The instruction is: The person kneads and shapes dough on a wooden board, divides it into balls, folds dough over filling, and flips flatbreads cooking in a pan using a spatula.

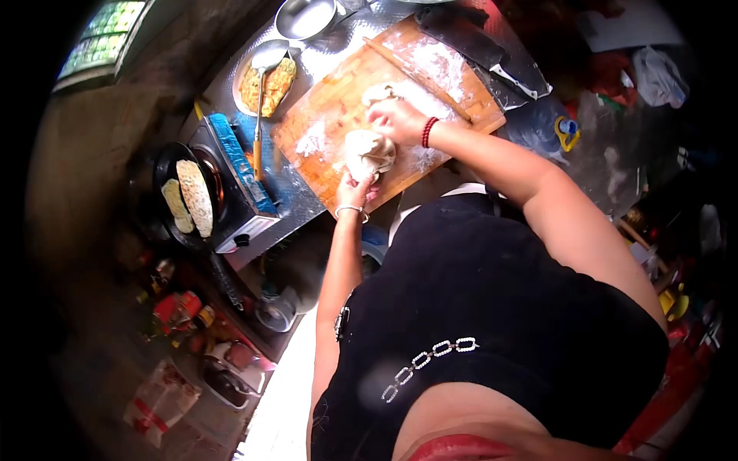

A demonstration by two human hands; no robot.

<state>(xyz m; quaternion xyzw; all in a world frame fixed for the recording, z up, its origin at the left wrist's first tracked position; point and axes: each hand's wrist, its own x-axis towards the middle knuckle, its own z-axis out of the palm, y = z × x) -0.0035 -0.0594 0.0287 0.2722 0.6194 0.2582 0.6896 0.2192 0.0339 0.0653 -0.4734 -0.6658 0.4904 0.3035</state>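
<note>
A pale lump of dough (366,156), gathered into folds, is in my left hand (356,194), whose fingers are wrapped round its near side. My right hand (397,121), with red beads at the wrist, has its fingers drawn together at the dough's upper edge. What exactly its fingertips grip is partly hidden. A smaller piece of dough (380,94) lies just beyond my right hand on the floured wooden board (323,107). Across the board's far right side rests a long thin rolling pin (415,77).
Left of the board, a frying pan (165,223) with two flat browned pieces sits on a gas stove (238,223). A bowl of yellowish filling (278,86) holds a wooden-handled spatula (259,146). A metal bowl (305,18) and a cleaver (469,42) stand at the back.
</note>
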